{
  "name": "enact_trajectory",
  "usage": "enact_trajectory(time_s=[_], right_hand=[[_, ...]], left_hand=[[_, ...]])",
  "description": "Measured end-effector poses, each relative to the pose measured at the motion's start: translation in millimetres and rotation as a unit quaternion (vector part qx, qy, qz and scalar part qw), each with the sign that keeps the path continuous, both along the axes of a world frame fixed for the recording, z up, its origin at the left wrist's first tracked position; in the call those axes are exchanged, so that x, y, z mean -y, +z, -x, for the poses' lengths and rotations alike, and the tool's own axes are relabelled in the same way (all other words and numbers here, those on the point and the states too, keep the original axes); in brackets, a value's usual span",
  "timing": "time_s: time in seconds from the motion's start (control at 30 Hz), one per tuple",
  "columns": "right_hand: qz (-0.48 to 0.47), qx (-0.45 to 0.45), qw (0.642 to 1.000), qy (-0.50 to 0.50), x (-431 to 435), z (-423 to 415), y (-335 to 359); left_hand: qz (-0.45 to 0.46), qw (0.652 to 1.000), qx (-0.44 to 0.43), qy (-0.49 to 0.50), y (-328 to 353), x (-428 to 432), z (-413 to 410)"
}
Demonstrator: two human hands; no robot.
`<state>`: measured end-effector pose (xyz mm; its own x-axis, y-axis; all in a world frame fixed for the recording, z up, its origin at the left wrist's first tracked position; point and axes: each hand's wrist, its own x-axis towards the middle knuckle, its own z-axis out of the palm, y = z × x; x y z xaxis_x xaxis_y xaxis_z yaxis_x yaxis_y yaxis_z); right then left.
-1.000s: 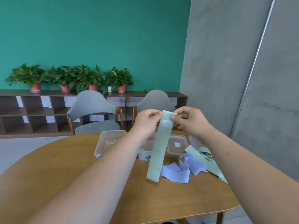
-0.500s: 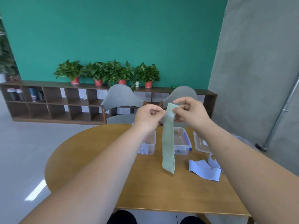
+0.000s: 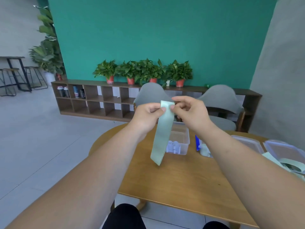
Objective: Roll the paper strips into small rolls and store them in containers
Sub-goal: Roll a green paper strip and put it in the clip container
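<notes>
1. Pale green paper strip (image 3: pixel 162 129) hangs in mid-air over the table (image 3: pixel 181 182). Both hands pinch its top end, and its loose end dangles free.
2. Left hand (image 3: pixel 147 114) pinches the top edge from nine o'clock with thumb and forefinger. Right hand (image 3: pixel 191 111) pinches it from three o'clock with its fingers curled. The top edge looks turned over, probably the start of a roll.
3. The strip looks very light, thin and limp. It falls in a soft curve and would likely crease or tear under a hard pull.
4. The best hold seems to be at the two top corners, with fingertips only, rolling downward while the tail hangs straight. Smooth paper may spring open, so the roll will need a steady pinch.
5. Clear box (image 3: pixel 184 138) sits on the table behind the strip, at one o'clock from the loose end. It holds a few small pale rolls (image 3: pixel 173 147).
6. Clear lids (image 3: pixel 247 142) lie at three o'clock near the table's right edge, with more strips (image 3: pixel 288 162) at four o'clock.
</notes>
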<state>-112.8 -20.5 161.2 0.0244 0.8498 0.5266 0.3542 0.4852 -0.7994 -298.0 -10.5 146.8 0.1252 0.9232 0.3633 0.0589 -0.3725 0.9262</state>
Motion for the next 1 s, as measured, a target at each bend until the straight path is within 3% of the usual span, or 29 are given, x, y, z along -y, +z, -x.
enact_trajectory(time_s=[0.17, 0.43, 0.73, 0.83, 1.0], right_hand=[[0.066, -0.030, 0.993, 0.088, -7, 29, -5], [0.090, -0.011, 0.992, 0.084, -55, 70, -26], [-0.013, 0.011, 0.999, 0.028, -93, 88, -27], [0.007, 0.064, 0.998, 0.016, -87, 85, -75], [0.145, 0.226, 0.961, 0.060, -53, 74, -204]], left_hand=[[0.016, 0.999, 0.036, 0.021, 4, 1, 28], [0.001, 0.982, -0.066, 0.177, -16, -42, 64], [-0.126, 0.970, -0.079, 0.190, -22, -67, 78], [-0.091, 0.971, -0.125, 0.184, -74, -56, 76], [0.021, 0.944, -0.287, 0.162, -189, -20, 63]])
